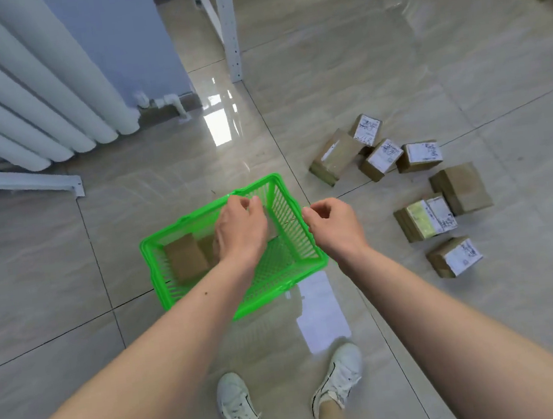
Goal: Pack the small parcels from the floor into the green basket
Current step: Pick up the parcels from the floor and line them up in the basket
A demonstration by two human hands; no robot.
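The left hand (pixel 241 229) hangs over the green slatted plastic basket (pixel 301 241), fingers curled around a small parcel (pixel 269 225) that is mostly hidden beneath it. The right hand (pixel 333 225) sits just beside the basket's right rim, fingers loosely curled and holding nothing. Inside the basket lies a plain brown cardboard parcel (pixel 186 259), with another one (pixel 208 248) just beside it. On the glossy beige tiled floor (pixel 389 58) to the right lie more small brown cardboard parcels (pixel 421 189), several with white labels bearing dark handwriting too blurred to read. White trainers (pixel 237 406) stand below; a white radiator (pixel 24 96) is upper left.
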